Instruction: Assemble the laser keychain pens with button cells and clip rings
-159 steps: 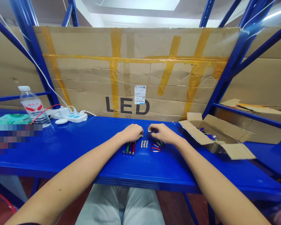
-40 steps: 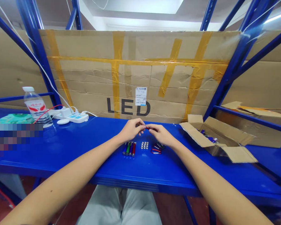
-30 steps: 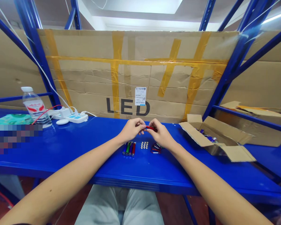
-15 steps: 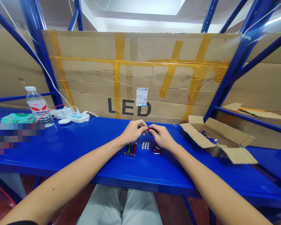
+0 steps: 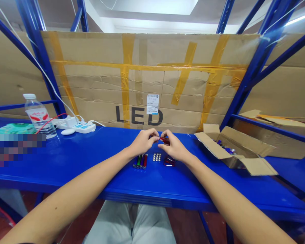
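A small red metal cylinder (image 5: 164, 140) spans the gap between my two hands, above the blue table. My right hand (image 5: 175, 145) grips it with thumb and fingers, hiding part of it. At its left end the fingertips of my left hand (image 5: 145, 141) are pinched together; what is between them is too small to make out. Below my left hand lies a row of slim coloured pen-like tubes (image 5: 140, 161), black, green, blue and red. Small silver button cells (image 5: 157, 157) sit in a neat grid to their right. Red carabiners (image 5: 169, 161) lie beneath my right hand.
An open cardboard box (image 5: 236, 149) with blue-purple items stands on the right. On the left are a water bottle (image 5: 39, 117), a white power strip (image 5: 82, 127) and a teal packet (image 5: 16, 129). A large cardboard sheet (image 5: 96, 88) marked LED closes off the back.
My right hand has tilted and its fingers have shifted, so more of the red cylinder shows. My left hand stays pinched at its end. The view has moved slightly.
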The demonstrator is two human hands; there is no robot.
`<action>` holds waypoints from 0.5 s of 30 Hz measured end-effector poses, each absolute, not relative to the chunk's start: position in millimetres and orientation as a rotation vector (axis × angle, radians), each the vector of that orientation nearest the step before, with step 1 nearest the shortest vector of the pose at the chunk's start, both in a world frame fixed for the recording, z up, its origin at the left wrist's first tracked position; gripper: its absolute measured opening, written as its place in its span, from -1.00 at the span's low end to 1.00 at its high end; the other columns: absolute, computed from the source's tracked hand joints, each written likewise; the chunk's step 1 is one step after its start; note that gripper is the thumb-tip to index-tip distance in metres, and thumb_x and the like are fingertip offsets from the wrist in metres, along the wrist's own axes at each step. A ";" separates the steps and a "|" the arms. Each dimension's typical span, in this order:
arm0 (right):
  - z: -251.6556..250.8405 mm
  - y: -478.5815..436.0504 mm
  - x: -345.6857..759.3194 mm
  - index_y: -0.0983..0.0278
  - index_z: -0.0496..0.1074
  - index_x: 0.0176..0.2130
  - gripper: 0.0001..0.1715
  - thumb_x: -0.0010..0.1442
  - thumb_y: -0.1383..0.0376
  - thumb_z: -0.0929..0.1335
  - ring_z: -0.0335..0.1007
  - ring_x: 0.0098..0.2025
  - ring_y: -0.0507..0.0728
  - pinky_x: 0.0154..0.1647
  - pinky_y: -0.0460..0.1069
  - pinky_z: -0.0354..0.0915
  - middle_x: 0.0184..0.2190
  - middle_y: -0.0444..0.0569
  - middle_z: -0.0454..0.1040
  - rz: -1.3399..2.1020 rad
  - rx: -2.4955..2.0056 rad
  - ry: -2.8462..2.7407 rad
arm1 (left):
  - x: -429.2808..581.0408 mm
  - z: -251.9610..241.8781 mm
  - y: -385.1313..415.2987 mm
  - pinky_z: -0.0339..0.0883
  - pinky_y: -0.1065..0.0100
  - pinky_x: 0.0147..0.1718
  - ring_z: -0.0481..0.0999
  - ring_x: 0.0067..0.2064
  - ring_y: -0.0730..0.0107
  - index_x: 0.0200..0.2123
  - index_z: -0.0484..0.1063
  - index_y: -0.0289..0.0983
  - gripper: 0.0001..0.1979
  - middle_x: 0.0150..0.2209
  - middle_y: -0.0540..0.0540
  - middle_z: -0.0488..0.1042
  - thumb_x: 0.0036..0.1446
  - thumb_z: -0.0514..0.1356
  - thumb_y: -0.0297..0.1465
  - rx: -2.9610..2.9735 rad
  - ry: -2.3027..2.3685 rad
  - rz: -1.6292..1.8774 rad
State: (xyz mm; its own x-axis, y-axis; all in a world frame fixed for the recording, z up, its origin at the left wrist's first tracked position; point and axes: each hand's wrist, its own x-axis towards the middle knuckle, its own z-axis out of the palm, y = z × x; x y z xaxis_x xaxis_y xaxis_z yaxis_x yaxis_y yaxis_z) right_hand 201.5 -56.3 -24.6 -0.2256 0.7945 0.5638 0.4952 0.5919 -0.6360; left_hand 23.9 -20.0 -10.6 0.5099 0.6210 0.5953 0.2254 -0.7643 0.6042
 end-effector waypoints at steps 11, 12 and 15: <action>-19.3 -56.6 202.8 0.24 0.32 -0.47 -0.70 0.28 0.29 0.20 0.29 -0.35 0.12 -0.25 0.03 0.18 -0.46 -0.03 0.38 0.202 -0.986 -2.015 | 23.3 -14.2 -17.9 0.31 0.39 -0.34 0.49 -0.37 0.43 -0.35 0.42 -0.28 -0.93 -0.43 -0.01 0.52 0.16 0.14 -0.46 2.367 0.655 1.177; -19.7 -56.2 202.5 0.24 0.31 -0.48 -0.68 0.28 0.29 0.19 0.29 -0.35 0.13 -0.24 0.03 0.18 -0.47 -0.02 0.39 0.208 -0.996 -2.019 | 23.4 -14.2 -18.4 0.31 0.40 -0.33 0.49 -0.36 0.43 -0.35 0.42 -0.28 -0.93 -0.42 -0.01 0.53 0.16 0.14 -0.46 2.386 0.651 1.180; -21.7 -56.3 200.9 0.25 0.31 -0.43 -0.76 0.27 0.29 0.20 0.29 -0.33 0.12 -0.25 0.03 0.18 -0.42 -0.02 0.40 0.225 -1.041 -1.996 | 23.6 -14.0 -18.5 0.29 0.40 -0.34 0.48 -0.37 0.44 -0.35 0.43 -0.29 -0.92 -0.43 0.00 0.52 0.17 0.14 -0.48 2.422 0.669 1.182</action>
State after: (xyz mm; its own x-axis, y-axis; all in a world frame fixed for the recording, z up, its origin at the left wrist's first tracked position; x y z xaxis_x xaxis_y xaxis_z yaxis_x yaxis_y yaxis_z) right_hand 200.9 -56.3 -21.7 -0.2913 0.7415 0.6044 0.5882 0.6371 -0.4981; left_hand 23.6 -18.5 -14.0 0.5373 0.5582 0.6323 0.2549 -0.8221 0.5092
